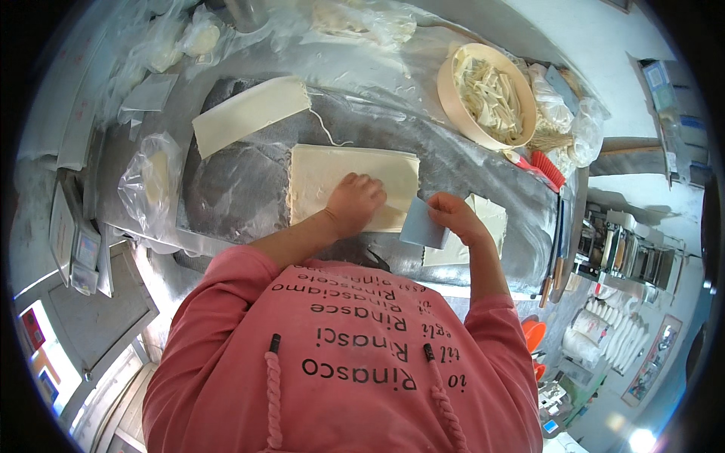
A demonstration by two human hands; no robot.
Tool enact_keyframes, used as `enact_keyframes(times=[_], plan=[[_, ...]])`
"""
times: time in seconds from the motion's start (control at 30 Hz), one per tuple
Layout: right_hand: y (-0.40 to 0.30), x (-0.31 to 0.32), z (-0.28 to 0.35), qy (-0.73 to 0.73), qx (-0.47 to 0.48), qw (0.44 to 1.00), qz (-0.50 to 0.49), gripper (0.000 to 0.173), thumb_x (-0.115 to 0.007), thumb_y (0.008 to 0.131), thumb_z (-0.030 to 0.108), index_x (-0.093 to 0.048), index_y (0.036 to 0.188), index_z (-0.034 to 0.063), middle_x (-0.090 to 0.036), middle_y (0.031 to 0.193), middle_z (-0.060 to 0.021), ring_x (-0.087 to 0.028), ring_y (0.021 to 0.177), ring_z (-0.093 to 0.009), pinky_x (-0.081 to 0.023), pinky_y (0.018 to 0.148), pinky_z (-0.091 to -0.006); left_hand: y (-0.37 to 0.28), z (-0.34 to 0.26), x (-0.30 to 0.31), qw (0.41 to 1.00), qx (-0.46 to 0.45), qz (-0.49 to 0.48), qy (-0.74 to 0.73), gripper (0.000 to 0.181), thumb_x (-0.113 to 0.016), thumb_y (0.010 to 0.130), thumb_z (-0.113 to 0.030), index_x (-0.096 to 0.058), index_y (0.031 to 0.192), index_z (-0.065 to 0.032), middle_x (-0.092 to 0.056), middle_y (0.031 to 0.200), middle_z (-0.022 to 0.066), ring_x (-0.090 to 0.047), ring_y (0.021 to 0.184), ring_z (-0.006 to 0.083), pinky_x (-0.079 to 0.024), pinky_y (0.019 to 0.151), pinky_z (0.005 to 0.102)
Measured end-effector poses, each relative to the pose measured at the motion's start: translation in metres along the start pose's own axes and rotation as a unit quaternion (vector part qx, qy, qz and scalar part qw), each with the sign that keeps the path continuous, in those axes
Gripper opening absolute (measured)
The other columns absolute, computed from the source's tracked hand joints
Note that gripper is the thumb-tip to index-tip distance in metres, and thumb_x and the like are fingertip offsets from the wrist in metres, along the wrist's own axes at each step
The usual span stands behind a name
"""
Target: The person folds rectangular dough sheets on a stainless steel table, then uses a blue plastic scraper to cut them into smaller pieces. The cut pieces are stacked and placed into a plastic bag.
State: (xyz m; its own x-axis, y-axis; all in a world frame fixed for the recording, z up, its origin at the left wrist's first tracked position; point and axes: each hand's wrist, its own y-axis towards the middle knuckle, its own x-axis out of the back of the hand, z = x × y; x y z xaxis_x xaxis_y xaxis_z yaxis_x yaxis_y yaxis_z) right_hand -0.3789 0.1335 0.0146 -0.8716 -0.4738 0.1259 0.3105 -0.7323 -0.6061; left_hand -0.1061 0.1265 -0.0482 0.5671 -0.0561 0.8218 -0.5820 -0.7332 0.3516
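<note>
A pale rectangular stack of dough sheets (311,175) lies before me on the floured dark worktop (238,187). My left hand (359,198) rests on the stack with loosely bent, slightly blurred fingers and holds nothing. At the stack's right edge, my right hand (459,218) grips a blue-grey dough scraper (422,223) by its upper right side. The blade partly covers a smaller, ragged dough sheet (491,219) behind it. Farther back on the left lies a long folded dough sheet (249,118), with a thin dough strip (324,125) trailing from its right end.
A round wooden box (445,90) holds cut dough strips (490,96) at the back right. Beside it lies a red brush (546,170). Long wooden-handled tools (558,272) line the right edge. On the left sits a clear plastic bag (150,181) with a pale lump inside.
</note>
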Motion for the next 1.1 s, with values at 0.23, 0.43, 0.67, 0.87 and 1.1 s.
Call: enact_keyframes(times=[0.23,0.43,0.67,0.87,1.1], plan=[[0.008,0.000,-0.016,-0.107,0.044,0.993,-0.032,0.017,-0.059,0.081,0.008,-0.061,0.097,0.0021,-0.063,0.083,-0.0049,-0.057,0.078,-0.013,-0.046,0.070,-0.0292,-0.038,0.056,0.051,0.826,0.383,-0.226,-0.347,0.032,-0.048,0.096,-0.021,-0.051,0.118,0.0027,-0.057,0.111,0.0141,-0.055,0.103,0.0205,-0.039,0.098,0.0313],[0.045,-0.035,0.011,-0.214,0.079,0.973,-0.031,0.018,-0.058,0.081,0.011,-0.061,0.098,0.0054,-0.065,0.080,-0.0116,-0.062,0.073,-0.023,-0.048,0.066,-0.0341,-0.059,0.085,0.188,0.765,0.446,-0.381,-0.265,0.029,-0.048,0.095,-0.021,-0.054,0.116,-0.0010,-0.060,0.105,0.0115,-0.058,0.098,0.0206,-0.046,0.086,0.0334],[0.074,-0.061,0.019,-0.302,0.110,0.946,-0.035,0.018,-0.060,0.080,0.013,-0.063,0.098,0.0083,-0.067,0.087,-0.0125,-0.066,0.081,-0.027,-0.051,0.072,-0.0378,-0.082,0.127,0.184,0.825,0.412,-0.384,0.045,0.032,-0.060,0.087,-0.012,-0.053,0.116,-0.0002,-0.059,0.112,0.0135,-0.055,0.107,0.0266,-0.043,0.090,0.0385],[0.075,-0.059,0.021,-0.313,0.085,0.945,-0.036,0.017,-0.061,0.081,0.012,-0.063,0.098,0.0090,-0.067,0.087,-0.0120,-0.066,0.082,-0.028,-0.051,0.073,-0.0378,-0.052,0.034,0.088,0.995,0.053,-0.082,-0.006,0.045,-0.071,0.071,-0.007,-0.059,0.114,-0.0069,-0.057,0.121,0.0112,-0.053,0.113,0.0292,-0.041,0.096,0.0421],[0.076,-0.065,0.013,-0.318,0.114,0.938,-0.072,0.017,-0.065,0.080,0.014,-0.062,0.097,0.0084,-0.067,0.086,-0.0134,-0.066,0.082,-0.029,-0.051,0.072,-0.0379,-0.035,-0.005,0.040,0.987,0.048,0.156,0.002,0.062,-0.072,0.073,-0.030,-0.047,0.126,-0.0082,-0.037,0.143,0.0083,-0.032,0.134,0.0259,-0.019,0.112,0.0474]])
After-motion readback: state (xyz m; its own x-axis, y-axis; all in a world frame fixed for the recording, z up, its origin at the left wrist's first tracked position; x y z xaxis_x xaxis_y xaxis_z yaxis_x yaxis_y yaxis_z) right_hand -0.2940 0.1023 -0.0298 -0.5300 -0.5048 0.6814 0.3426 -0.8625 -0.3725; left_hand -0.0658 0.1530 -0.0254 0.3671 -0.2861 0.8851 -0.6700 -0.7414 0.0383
